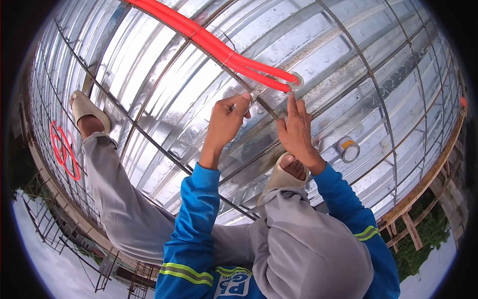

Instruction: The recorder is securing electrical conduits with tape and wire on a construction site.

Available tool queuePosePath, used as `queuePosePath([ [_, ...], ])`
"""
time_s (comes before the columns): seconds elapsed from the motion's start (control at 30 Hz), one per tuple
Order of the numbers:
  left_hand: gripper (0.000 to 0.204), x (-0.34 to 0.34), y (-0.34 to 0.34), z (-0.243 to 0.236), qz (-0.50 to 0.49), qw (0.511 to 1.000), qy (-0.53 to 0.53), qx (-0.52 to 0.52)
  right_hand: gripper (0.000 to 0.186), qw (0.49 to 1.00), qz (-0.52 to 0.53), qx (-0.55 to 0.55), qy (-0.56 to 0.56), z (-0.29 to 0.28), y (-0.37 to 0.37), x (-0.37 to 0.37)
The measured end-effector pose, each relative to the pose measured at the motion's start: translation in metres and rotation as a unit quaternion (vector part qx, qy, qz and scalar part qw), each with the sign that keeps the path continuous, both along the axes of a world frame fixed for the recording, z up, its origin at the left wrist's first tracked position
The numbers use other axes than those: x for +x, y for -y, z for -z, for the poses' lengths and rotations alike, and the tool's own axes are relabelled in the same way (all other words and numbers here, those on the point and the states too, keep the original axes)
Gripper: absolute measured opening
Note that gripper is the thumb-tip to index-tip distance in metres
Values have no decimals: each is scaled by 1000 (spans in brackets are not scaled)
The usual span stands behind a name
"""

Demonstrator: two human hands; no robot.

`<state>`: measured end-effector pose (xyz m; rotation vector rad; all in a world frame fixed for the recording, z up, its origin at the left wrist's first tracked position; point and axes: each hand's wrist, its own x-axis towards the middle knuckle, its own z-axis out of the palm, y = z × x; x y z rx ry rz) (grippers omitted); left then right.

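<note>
Two red corrugated conduits run from the upper left toward the centre, tied together along their length. Their ends meet the metal decking at a whitish ring-shaped patch. My left hand is closed in a pinch just left of these ends; a small pale, shiny bit shows at its fingertips, too small to name. My right hand reaches up to the lower conduit's end, index finger stretched out and its tip at or close to the end. The right thumb stands apart, and no held thing shows in that hand.
Steel rebar crosses the ribbed metal decking in a grid. A small round can stands right of my right foot. A loose red loop lies far left. Wooden edging borders the deck at right.
</note>
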<state>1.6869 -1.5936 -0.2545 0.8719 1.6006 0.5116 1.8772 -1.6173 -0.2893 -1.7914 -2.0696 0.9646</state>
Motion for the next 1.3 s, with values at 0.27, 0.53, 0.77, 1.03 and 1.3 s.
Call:
queuePosePath([
  [0.27, 44, -3, -2, -1, -21, 1000, 1, -6, 60, 995, 50, -17, -82, 11, 6, -6],
  [0.53, 48, -4, -1, 2, -8, 1000, -2, -6, 53, 991, 36, 127, -33, 10, -7, 19],
  [0.77, 48, -4, -1, 2, -5, 1000, -6, -4, 56, 986, -45, 137, 87, 4, -16, 13],
  [1.03, 47, -2, -2, -1, -21, 1000, 2, -3, 56, 975, -79, 125, 168, -6, -13, 1],
  [1.3, 46, -2, -3, -8, -4, 1000, 2, -17, 54, 988, -70, 110, 84, -15, -18, 17],
])
